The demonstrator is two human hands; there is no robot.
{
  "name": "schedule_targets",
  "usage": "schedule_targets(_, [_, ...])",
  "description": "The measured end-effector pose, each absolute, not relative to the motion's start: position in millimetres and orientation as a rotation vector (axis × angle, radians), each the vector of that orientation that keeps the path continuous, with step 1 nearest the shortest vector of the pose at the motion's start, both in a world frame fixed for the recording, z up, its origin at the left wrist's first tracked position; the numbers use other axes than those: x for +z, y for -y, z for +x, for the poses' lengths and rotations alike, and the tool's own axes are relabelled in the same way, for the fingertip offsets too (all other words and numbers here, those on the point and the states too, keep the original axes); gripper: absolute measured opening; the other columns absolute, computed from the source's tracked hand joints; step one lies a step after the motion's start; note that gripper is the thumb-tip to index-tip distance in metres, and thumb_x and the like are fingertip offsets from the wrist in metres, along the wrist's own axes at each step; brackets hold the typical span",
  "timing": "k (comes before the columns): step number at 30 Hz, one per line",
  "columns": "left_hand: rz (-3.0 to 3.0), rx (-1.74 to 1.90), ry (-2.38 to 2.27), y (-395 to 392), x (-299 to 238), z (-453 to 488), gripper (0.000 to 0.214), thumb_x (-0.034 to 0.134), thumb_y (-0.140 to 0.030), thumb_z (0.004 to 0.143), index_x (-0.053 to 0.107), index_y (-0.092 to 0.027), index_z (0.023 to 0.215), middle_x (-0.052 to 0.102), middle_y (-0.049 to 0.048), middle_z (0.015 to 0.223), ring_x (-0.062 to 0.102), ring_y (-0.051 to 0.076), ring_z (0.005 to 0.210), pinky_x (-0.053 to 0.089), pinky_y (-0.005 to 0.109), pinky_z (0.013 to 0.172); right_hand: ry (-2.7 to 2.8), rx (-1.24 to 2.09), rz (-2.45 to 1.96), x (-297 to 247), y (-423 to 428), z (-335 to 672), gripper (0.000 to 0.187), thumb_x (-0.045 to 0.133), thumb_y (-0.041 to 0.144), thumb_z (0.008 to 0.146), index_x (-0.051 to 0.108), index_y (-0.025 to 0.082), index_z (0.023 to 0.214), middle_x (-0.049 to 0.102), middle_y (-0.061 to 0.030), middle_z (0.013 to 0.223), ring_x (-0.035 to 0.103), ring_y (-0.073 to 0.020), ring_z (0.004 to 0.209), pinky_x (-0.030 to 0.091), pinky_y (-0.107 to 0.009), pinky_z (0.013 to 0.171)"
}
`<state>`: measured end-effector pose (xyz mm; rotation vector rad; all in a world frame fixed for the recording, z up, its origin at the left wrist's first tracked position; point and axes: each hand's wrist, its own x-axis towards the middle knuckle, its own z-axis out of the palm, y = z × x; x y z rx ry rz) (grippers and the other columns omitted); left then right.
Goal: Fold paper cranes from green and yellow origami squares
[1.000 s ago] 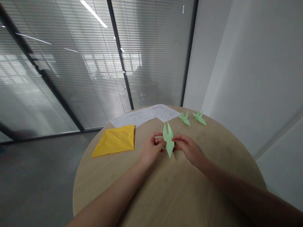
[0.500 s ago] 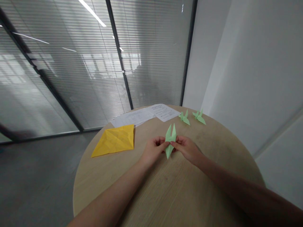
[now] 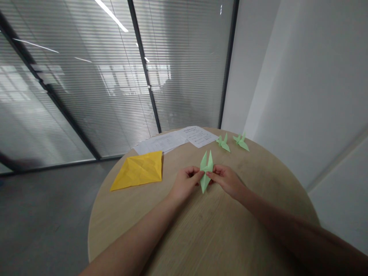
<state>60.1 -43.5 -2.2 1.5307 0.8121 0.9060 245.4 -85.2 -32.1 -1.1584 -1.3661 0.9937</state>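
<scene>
From my end of the link I have both hands close together over the table (image 3: 227,237), with the green paper (image 3: 206,168) between them. The left hand (image 3: 184,183) pinches its left edge, thumb on top and fingers curled behind; the right hand (image 3: 227,179) pinches the opposite edge the same way, the thumbs almost meeting at the paper's waist. I read this matched grip as a way to keep thin folds from twisting or springing open. Two slim points lead away from me with a gap between them, and a single point faces me, so the middle crease sits squarely in my sight. Whether the paper touches the wood I cannot tell. Past the right hand, near the far rim, stand the first crane (image 3: 225,145) and the second crane (image 3: 243,145), slightly apart, probably kept there so nothing brushes them. The yellow sheet (image 3: 140,168), creased and spread out, lies well left of the left hand, which seems to leave the working spot free. Behind it the white sheets (image 3: 161,142) overlap along the rim, perhaps for reference, though the print is too small for me to read
</scene>
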Motion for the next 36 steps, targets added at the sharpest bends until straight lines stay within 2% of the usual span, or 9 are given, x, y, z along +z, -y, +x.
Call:
schedule_targets(6, [1.510, 0.901, -0.821, 42.4, 0.5, 56.6, 0.025, 0.076, -0.038, 0.073, 0.066, -0.016, 0.066, 0.063, 0.0008, 0.062, 0.057, 0.014, 0.060, 0.044, 0.026, 0.062, 1.380, 1.035, -1.154, -32.4, 86.5, 241.7, 0.036, 0.077, 0.053, 0.081, 0.068, 0.019, 0.079, 0.074, -0.0040, 0.077, 0.069, -0.0191, 0.072, 0.055, -0.031, 0.069])
schedule_targets(10, [1.542, 0.888, -0.817, 43.8, -1.3, 58.5, 0.028, 0.076, -0.043, 0.074, 0.068, -0.016, 0.069, 0.063, 0.0010, 0.064, 0.057, 0.013, 0.060, 0.046, 0.026, 0.061, 1.343, 1.101, -1.100, -29.1, 87.3, 242.2, 0.034, 0.076, 0.051, 0.081, 0.070, 0.018, 0.084, 0.075, -0.0052, 0.082, 0.069, -0.0200, 0.076, 0.055, -0.032, 0.072])
schedule_targets(15, [1.517, 0.917, -0.785, 43.5, 1.1, 57.9, 0.034, 0.071, -0.049, 0.082, 0.073, -0.015, 0.088, 0.067, 0.0028, 0.075, 0.061, 0.015, 0.068, 0.050, 0.027, 0.062, 1.338, 1.154, -1.061, -22.8, 88.9, 242.1, 0.031, 0.072, 0.045, 0.082, 0.072, 0.017, 0.095, 0.074, -0.0057, 0.088, 0.067, -0.0201, 0.078, 0.054, -0.032, 0.073])
schedule_targets(21, [1.597, 1.085, -0.836, 37.1, 6.0, 51.8, 0.038, 0.073, -0.038, 0.082, 0.070, -0.015, 0.113, 0.071, 0.0064, 0.092, 0.065, 0.018, 0.080, 0.052, 0.027, 0.064, 1.486, 0.968, -1.138, -30.5, 87.1, 241.9, 0.022, 0.069, 0.039, 0.084, 0.069, 0.018, 0.090, 0.069, -0.0033, 0.083, 0.062, -0.0176, 0.076, 0.049, -0.029, 0.069])
schedule_targets(23, [1.741, 1.256, -0.902, 38.8, 9.0, 49.4, 0.029, 0.073, -0.032, 0.082, 0.069, -0.017, 0.106, 0.069, 0.0050, 0.092, 0.064, 0.017, 0.081, 0.050, 0.027, 0.065, 1.503, 0.892, -1.191, -33.9, 86.5, 242.3, 0.019, 0.069, 0.038, 0.084, 0.065, 0.019, 0.086, 0.067, -0.0018, 0.078, 0.060, -0.0166, 0.073, 0.048, -0.027, 0.067])
schedule_targets(25, [1.949, 1.360, -0.937, 42.6, 13.1, 46.4, 0.012, 0.071, -0.028, 0.084, 0.068, -0.018, 0.090, 0.066, 0.0020, 0.082, 0.060, 0.015, 0.074, 0.048, 0.027, 0.065, 1.479, 0.847, -1.207, -35.4, 85.9, 242.4, 0.019, 0.069, 0.038, 0.085, 0.063, 0.021, 0.086, 0.066, -0.0014, 0.078, 0.061, -0.0167, 0.074, 0.048, -0.027, 0.067])
schedule_targets(27, [2.156, 1.328, -0.878, 47.1, 16.7, 43.8, 0.010, 0.068, -0.024, 0.087, 0.065, -0.019, 0.080, 0.062, -0.0002, 0.074, 0.056, 0.014, 0.068, 0.045, 0.026, 0.063, 1.430, 0.859, -1.174, -35.2, 85.2, 242.5, 0.020, 0.068, 0.040, 0.086, 0.063, 0.022, 0.091, 0.068, -0.0021, 0.083, 0.063, -0.0177, 0.077, 0.050, -0.028, 0.069])
schedule_targets(32, [2.403, 1.120, -0.673, 54.4, 16.4, 45.4, 0.009, 0.063, -0.015, 0.090, 0.070, -0.018, 0.086, 0.068, 0.0023, 0.079, 0.062, 0.015, 0.073, 0.047, 0.026, 0.065, 1.372, 0.908, -1.095, -30.6, 84.7, 242.7, 0.029, 0.072, 0.049, 0.084, 0.059, 0.023, 0.086, 0.064, -0.0010, 0.080, 0.062, -0.0186, 0.076, 0.052, -0.030, 0.068])
schedule_targets(36, [2.296, 1.045, -0.766, 54.5, 13.0, 50.5, 0.012, 0.061, -0.016, 0.090, 0.073, -0.018, 0.091, 0.072, 0.0053, 0.086, 0.066, 0.017, 0.079, 0.050, 0.026, 0.065, 1.404, 0.955, -1.000, -25.8, 88.8, 240.9, 0.033, 0.071, 0.055, 0.087, 0.064, 0.022, 0.088, 0.066, -0.0017, 0.082, 0.064, -0.0184, 0.078, 0.054, -0.031, 0.072])
